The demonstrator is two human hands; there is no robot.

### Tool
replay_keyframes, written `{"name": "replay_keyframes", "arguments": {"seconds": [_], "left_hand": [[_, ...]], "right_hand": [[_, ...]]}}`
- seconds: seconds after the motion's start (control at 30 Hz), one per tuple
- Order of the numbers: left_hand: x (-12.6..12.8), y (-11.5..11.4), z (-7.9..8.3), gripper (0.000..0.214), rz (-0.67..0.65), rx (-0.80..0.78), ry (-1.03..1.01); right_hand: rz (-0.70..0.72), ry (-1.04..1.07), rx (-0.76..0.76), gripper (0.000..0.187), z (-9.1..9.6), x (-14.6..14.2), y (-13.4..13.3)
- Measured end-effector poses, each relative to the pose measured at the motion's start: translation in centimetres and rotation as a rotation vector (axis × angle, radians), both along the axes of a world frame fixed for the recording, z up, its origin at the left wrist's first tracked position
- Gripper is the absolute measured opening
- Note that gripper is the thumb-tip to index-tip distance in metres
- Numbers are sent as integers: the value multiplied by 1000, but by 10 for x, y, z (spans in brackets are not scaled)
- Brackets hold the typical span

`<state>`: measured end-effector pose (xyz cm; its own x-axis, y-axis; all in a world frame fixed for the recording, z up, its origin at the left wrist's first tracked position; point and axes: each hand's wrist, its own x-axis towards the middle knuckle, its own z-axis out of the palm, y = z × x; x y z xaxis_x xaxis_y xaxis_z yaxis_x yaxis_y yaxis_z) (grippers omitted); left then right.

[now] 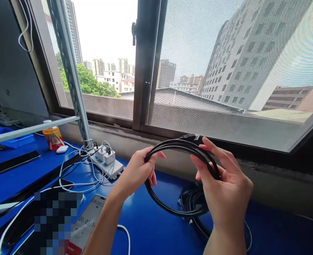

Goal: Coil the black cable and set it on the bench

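Observation:
A black cable [169, 211], wound into a round coil of a few loops, is held up above the blue tabletop in front of the window. My left hand [143, 164] is closed around the coil's left side, thumb over the strands. On the right side of the loops, my right hand [225, 180] grips the cable in its palm, with the thumb and index finger raised apart. A connector end [189, 136] with a pale tip sticks out at the top of the coil. Behind and below, a second dark cable bundle [193, 198] lies on the table, partly hidden by my right hand.
Left of my hands, a white power strip [107, 164] carries plugged-in chargers and tangled white cords. A phone [88, 216] showing a timer lies near my left forearm. A metal shelf post [71, 71] rises by the window; an orange-labelled bottle [52, 136] stands behind the shelf rail.

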<state>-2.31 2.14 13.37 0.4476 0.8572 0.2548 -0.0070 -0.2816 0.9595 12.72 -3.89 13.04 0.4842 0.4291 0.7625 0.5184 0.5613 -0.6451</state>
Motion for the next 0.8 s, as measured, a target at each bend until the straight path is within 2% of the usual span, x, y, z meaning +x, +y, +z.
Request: {"name": "replay_keyframes", "arguments": {"seconds": [0.13, 0.27, 0.37, 0.53, 0.63, 0.8], "left_hand": [[2, -13, 6, 29, -78, -32, -16], [3, -23, 14, 28, -147, -93, -100], [2, -22, 17, 39, -205, -117, -133], [0, -15, 13, 58, -363, -247, -263], [0, -13, 11, 56, -353, -226, -289], [1, -16, 14, 35, -272, -163, -346]], "right_hand": [[-26, 19, 8, 18, -2, 8, 0], [-63, 23, 56, 16, -1, 10, -4], [-51, 15, 82, 15, 2, 6, -7], [-42, -28, 114, 17, 5, -2, -12], [-86, -13, 149, 20, 8, -9, -15], [-185, 102, 139, 29, 15, -14, -13]]}}
